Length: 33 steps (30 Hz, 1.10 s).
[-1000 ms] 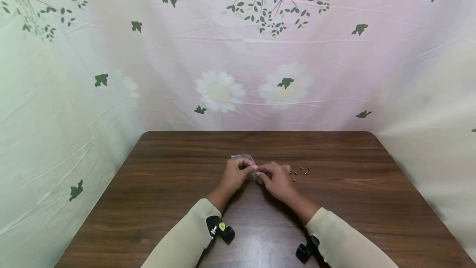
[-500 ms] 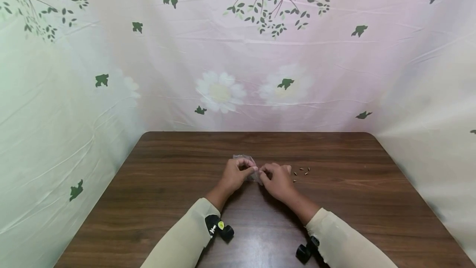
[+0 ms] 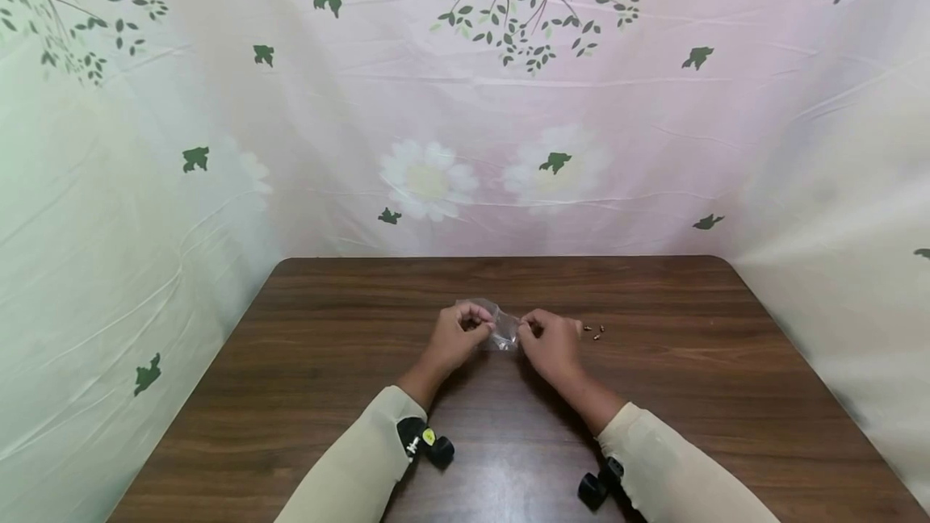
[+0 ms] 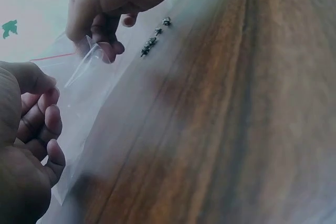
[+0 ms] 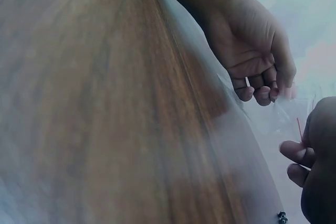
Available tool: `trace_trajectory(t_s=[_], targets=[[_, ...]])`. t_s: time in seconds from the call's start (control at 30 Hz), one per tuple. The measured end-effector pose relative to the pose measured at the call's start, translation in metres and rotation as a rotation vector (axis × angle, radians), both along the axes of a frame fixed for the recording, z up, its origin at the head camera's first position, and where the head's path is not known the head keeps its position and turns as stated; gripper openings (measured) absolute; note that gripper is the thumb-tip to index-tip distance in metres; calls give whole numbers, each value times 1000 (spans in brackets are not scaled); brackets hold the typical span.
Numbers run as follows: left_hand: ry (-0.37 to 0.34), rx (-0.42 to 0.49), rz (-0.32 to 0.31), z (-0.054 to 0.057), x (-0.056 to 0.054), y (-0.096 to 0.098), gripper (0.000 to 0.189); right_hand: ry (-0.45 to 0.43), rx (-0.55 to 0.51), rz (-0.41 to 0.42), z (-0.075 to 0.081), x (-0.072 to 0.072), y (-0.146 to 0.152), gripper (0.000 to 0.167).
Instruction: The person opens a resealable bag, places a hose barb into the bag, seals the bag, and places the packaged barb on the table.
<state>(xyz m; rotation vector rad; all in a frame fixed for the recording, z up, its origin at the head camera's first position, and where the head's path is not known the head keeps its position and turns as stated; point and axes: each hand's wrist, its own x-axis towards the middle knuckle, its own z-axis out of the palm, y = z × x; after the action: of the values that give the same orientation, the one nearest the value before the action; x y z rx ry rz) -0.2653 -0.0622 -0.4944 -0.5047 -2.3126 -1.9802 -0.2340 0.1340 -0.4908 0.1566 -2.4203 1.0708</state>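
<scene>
A small clear plastic zip bag (image 3: 506, 332) is stretched between my two hands above the middle of the table. My left hand (image 3: 454, 339) pinches its left side between thumb and fingers. On the other side, the thumb and fingertips of my right hand (image 3: 554, 349) pinch the bag's right edge. The left wrist view shows the bag (image 4: 86, 111) with a red line along its top, near the right hand's fingertips. Several small metal pieces (image 4: 150, 44), too blurred to name, lie on the table just beyond my right hand, which partly hides them in the head view.
The dark wood-grain table (image 3: 305, 361) reaches back to a hanging cloth (image 3: 472, 111) printed with flowers, leaves and birds. Cloth also hangs along both sides. Black wrist cameras (image 3: 439, 452) are strapped over the pale sleeves (image 3: 356, 458).
My hands have drawn apart, the right one moving to the right, and more of the bag shows spread between them. The right hand now covers some of the metal pieces.
</scene>
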Motion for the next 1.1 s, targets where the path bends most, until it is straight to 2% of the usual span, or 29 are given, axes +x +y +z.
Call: trace_trajectory(t_s=[0.2,0.33,0.47,0.7,0.8,0.9,1.1], targets=[[22,46,10,1,0,0,11,18,-48,-61,2,-1,2,11],[40,58,-2,2,1,-1,12,23,-56,-54,2,-1,3,10],[42,63,-25,1,3,-1,15,67,-66,26,1,0,2,9],[25,89,-41,0,4,0,20,234,-35,246,-2,0,-1,22],[18,101,-44,0,4,1,22,271,-14,318,-2,1,-1,26],[3,120,-50,0,4,2,23,271,1,356,-2,2,-1,27],[-29,141,-46,1,4,3,23,223,25,389,-2,2,0,11]])
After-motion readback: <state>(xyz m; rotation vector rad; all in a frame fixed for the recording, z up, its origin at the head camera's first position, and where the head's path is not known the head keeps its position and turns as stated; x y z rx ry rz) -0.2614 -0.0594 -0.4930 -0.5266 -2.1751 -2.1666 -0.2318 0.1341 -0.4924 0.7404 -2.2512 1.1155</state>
